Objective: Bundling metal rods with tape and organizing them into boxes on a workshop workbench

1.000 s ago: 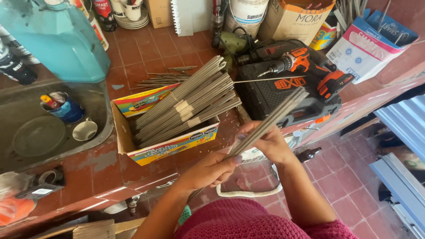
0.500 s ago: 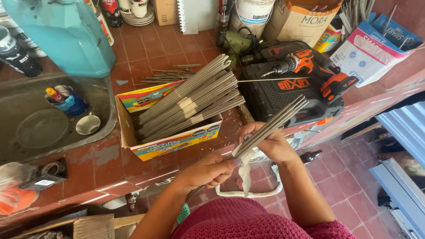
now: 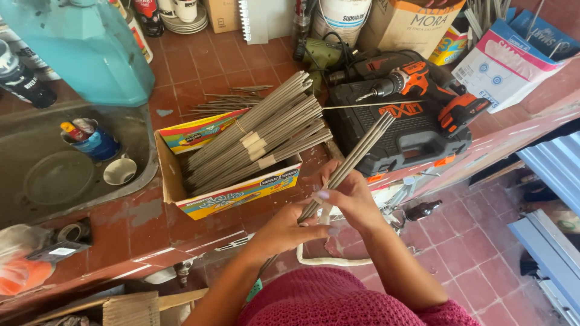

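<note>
Both hands grip one bundle of thin grey rods (image 3: 353, 160) just past the desk's (image 3: 199, 66) front edge: the left hand (image 3: 284, 229) closes around its lower end, the right hand (image 3: 347, 196) pinches the paper band at its middle. The step looks like loosening that band, which calls for a steady lower grip. The rods are straight, tight-packed, slanting up toward the drill case (image 3: 399, 130); more banded bundles fill the box (image 3: 232, 196) near the front edge

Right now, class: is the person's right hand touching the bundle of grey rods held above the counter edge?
Touching. The head view shows the right hand with fingers curled round the bundle of grey rods; the left hand grips it lower down.
</note>
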